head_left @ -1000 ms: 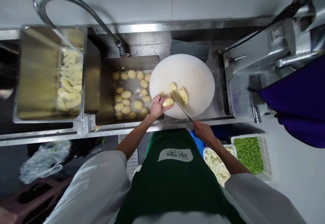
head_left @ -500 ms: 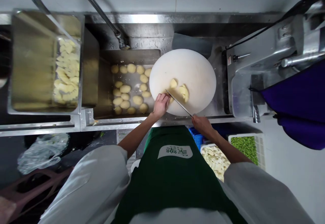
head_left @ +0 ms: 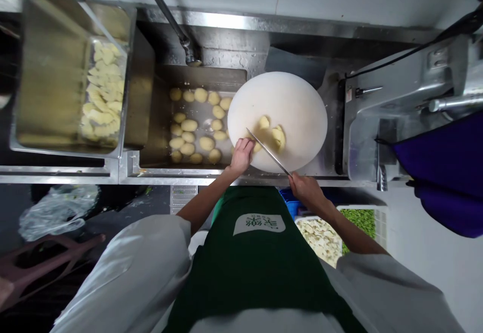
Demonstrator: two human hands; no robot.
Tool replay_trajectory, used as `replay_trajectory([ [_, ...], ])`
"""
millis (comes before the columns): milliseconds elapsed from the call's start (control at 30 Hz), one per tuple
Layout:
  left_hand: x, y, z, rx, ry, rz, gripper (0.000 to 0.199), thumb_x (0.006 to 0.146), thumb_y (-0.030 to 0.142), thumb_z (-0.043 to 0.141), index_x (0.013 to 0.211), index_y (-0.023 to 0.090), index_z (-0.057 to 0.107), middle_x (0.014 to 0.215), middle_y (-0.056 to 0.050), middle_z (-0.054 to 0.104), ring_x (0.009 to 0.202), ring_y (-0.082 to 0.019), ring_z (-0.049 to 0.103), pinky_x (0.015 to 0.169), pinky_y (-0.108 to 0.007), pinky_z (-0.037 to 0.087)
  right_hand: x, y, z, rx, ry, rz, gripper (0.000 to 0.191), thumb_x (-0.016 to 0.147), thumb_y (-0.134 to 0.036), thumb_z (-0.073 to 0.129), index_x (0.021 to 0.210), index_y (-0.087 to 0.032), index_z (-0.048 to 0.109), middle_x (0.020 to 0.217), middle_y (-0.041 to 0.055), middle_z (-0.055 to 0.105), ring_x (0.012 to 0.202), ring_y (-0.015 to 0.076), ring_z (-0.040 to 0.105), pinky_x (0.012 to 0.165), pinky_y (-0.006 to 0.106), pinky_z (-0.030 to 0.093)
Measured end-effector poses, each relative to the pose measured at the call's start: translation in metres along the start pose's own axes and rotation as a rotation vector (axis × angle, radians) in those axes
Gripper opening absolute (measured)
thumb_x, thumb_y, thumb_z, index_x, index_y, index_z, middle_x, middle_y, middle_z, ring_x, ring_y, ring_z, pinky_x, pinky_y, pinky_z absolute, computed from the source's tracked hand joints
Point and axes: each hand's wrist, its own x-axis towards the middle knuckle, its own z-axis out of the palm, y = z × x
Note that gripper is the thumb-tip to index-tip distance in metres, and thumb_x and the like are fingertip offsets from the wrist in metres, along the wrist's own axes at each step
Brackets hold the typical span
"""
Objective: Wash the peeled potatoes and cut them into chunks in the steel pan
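Note:
My left hand [head_left: 242, 155] rests at the near left edge of a round white cutting board [head_left: 298, 91]. Its fingers are curled over a peeled potato [head_left: 257, 147], mostly hidden by the hand and the blade. My right hand [head_left: 304, 188] grips the handle of a kitchen knife [head_left: 268, 152], whose blade slants up and left across the board beside my left fingertips. Beyond the blade lie a pale potato chunk [head_left: 263, 121] and a small cluster of cut potato pieces [head_left: 278, 139].
Left of the board, a sink [head_left: 160, 158] holds many peeled potatoes. A deep steel container [head_left: 41, 81] with potato slices stands farther left, near the faucet [head_left: 188, 49]. On the right are a grey machine [head_left: 402, 81] and purple cloth [head_left: 441, 167]. Crates [head_left: 381, 225] sit below.
The view has shifted a little, so the board and sink appear slightly to the right. Both hands keep their hold, and the knife stays beside my left fingers with little visible movement.

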Motion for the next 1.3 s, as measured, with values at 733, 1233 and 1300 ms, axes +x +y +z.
replay_trajectory([
  [733, -0.006, -0.004, 0.0, -0.089, 0.042, -0.011, 0.032, 0.104, 0.028, 0.032, 0.111, 0.021, 0.063, 0.109, -0.012, 0.061, 0.105, -0.026, 0.053, 0.097, -0.046, 0.047, -0.001, -0.013, -0.009, 0.012, -0.043, 0.004, 0.038, 0.107, -0.032, 0.023, 0.111, -0.014, 0.056, 0.092, 0.0134, 0.074, 0.085, 0.0249, 0.072, 0.067, 0.028, 0.039],
  [1233, -0.012, -0.007, -0.007, -0.065, 0.095, -0.019, 0.031, 0.105, 0.03, 0.034, 0.101, 0.019, 0.062, 0.101, -0.011, 0.062, 0.099, -0.024, 0.055, 0.093, -0.04, 0.049, 0.012, -0.02, -0.006, -0.022, -0.055, 0.017, 0.037, 0.107, -0.033, 0.023, 0.112, -0.014, 0.055, 0.091, 0.014, 0.074, 0.085, 0.0261, 0.072, 0.067, 0.029, 0.04],
  [1300, -0.013, -0.007, -0.008, -0.051, 0.087, -0.03, 0.031, 0.105, 0.03, 0.034, 0.1, 0.019, 0.062, 0.1, -0.011, 0.062, 0.097, -0.024, 0.055, 0.092, -0.041, 0.049, 0.007, -0.018, -0.008, -0.029, -0.035, 0.001, 0.038, 0.107, -0.033, 0.022, 0.11, -0.014, 0.056, 0.092, 0.0143, 0.074, 0.086, 0.0257, 0.072, 0.068, 0.028, 0.04],
])
